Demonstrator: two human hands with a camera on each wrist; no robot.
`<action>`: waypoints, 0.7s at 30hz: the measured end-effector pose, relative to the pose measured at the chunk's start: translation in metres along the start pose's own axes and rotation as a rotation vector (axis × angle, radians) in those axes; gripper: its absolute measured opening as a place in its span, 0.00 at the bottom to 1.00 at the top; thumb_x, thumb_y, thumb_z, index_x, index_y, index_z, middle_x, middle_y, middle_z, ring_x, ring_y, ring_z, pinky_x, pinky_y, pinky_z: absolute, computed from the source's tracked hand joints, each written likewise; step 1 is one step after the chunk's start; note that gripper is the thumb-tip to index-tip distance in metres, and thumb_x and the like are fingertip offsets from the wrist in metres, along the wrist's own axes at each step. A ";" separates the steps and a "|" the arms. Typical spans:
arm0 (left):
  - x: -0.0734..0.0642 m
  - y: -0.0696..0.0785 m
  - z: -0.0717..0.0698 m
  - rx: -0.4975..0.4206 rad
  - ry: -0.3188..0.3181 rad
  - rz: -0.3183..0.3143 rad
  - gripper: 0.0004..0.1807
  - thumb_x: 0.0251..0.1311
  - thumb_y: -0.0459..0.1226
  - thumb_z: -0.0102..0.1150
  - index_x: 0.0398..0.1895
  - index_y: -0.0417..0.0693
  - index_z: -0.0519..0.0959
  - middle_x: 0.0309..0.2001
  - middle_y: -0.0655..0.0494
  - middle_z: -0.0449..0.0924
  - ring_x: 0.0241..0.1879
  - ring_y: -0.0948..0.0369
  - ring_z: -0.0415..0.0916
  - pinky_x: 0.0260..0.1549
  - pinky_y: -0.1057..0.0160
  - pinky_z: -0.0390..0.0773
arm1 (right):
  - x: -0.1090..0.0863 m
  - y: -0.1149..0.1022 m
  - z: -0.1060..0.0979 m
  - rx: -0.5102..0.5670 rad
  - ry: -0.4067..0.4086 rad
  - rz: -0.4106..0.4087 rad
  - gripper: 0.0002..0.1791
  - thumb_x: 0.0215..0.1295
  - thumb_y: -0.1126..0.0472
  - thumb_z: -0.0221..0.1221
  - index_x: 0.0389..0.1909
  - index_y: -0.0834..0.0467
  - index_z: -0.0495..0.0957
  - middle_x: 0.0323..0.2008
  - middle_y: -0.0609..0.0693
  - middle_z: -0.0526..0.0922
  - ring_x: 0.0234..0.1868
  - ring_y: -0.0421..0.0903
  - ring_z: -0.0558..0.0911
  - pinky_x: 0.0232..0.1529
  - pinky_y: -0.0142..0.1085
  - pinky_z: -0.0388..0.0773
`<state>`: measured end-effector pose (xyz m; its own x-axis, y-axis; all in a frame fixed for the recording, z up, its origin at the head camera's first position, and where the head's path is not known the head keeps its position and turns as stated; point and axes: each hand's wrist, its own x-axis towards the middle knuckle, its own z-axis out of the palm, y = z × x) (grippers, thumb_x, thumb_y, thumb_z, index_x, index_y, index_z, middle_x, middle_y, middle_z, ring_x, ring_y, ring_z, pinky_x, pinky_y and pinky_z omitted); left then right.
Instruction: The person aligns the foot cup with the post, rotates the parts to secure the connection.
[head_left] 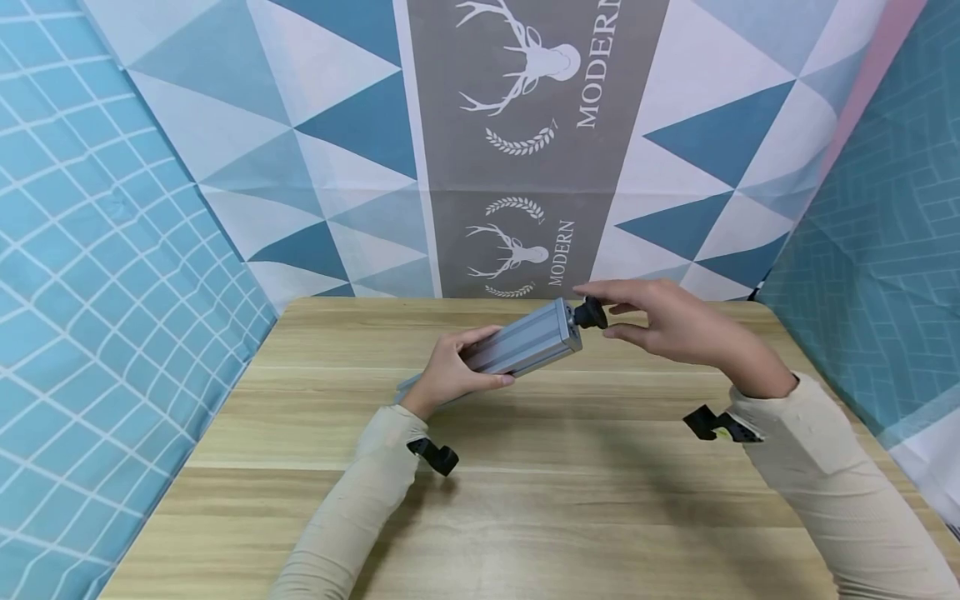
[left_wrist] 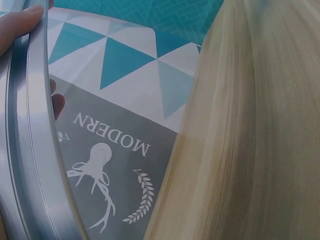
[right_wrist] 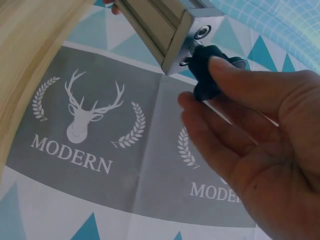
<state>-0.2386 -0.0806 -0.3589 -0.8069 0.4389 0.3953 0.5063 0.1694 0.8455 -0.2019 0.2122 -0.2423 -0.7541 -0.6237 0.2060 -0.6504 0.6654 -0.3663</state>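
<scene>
A long silver aluminium profile with grooved sides is held at a slant above the table. My left hand grips it around the middle, thumb on the near side and fingers on the far side. In the left wrist view the grooved profile runs down the left edge. A metal end plate with round fittings closes its raised end. From that end sticks out a black lobed knob on a short metal shaft. My right hand has its thumb and fingers curved around the knob.
Beneath the hands is a wooden table. A patterned cloth with deer heads and triangles hangs behind it. Blue patterned sheets close off both sides. Each sleeve carries a black wrist mount.
</scene>
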 end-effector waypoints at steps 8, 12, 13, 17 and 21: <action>0.000 0.000 0.000 -0.003 -0.003 0.011 0.36 0.39 0.29 0.76 0.58 0.39 0.77 0.54 0.43 0.79 0.49 0.55 0.78 0.47 0.59 0.75 | 0.003 0.002 0.006 0.004 0.076 0.184 0.20 0.70 0.48 0.55 0.47 0.60 0.82 0.30 0.47 0.85 0.30 0.41 0.82 0.33 0.41 0.77; 0.000 0.000 0.001 0.004 -0.007 0.018 0.35 0.39 0.29 0.76 0.58 0.38 0.77 0.55 0.42 0.79 0.50 0.55 0.78 0.46 0.60 0.75 | 0.003 0.002 0.008 -0.004 0.090 0.227 0.19 0.71 0.47 0.52 0.39 0.57 0.84 0.25 0.46 0.84 0.28 0.41 0.80 0.32 0.40 0.75; 0.000 0.000 0.001 0.005 -0.007 0.018 0.35 0.39 0.29 0.76 0.58 0.38 0.77 0.55 0.42 0.79 0.50 0.55 0.78 0.46 0.60 0.75 | 0.002 0.002 0.007 -0.003 0.090 0.224 0.20 0.71 0.48 0.53 0.42 0.59 0.84 0.27 0.48 0.85 0.30 0.42 0.81 0.33 0.41 0.76; 0.000 -0.003 0.001 0.000 -0.005 0.006 0.35 0.40 0.30 0.76 0.58 0.39 0.77 0.54 0.43 0.79 0.49 0.56 0.78 0.45 0.61 0.75 | 0.000 0.000 0.004 0.008 0.045 0.195 0.25 0.67 0.50 0.58 0.58 0.62 0.76 0.45 0.57 0.84 0.39 0.49 0.85 0.40 0.45 0.80; 0.003 -0.017 0.002 -0.006 -0.002 -0.010 0.36 0.40 0.33 0.77 0.59 0.43 0.77 0.56 0.46 0.79 0.49 0.56 0.77 0.46 0.60 0.75 | -0.001 0.000 0.001 0.019 -0.003 0.120 0.35 0.60 0.59 0.66 0.68 0.56 0.66 0.61 0.58 0.75 0.51 0.53 0.82 0.48 0.50 0.77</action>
<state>-0.2495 -0.0805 -0.3724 -0.8115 0.4391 0.3856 0.4959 0.1683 0.8519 -0.2013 0.2124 -0.2433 -0.8259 -0.5413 0.1574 -0.5539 0.7273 -0.4053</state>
